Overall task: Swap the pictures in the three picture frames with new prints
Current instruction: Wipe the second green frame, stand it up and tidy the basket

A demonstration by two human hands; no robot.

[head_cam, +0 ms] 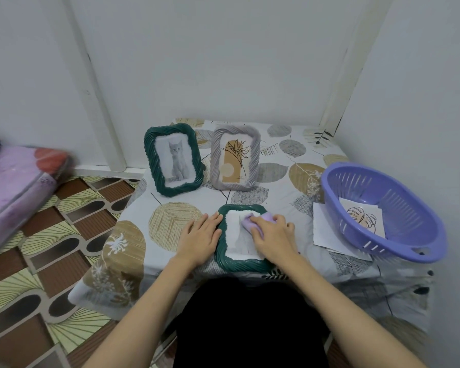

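Note:
A dark green frame (225, 257) lies flat near the table's front edge, its glass showing a pale print. My left hand (201, 236) rests flat beside it, fingers straight, touching its left rim. My right hand (272, 235) presses a lilac cloth (250, 223) onto the glass, fingers curled over the cloth. Behind stand two upright frames: a green one with a grey kitten picture (173, 160) and a grey one with a beige plant print (234, 158).
A purple plastic basket (398, 243) at the table's right holds a line-art print (363, 219). White sheets (327, 229) lie under its left side. The table has a leaf-patterned cloth (175, 221). A pink mattress (14, 181) sits on the patterned floor at left.

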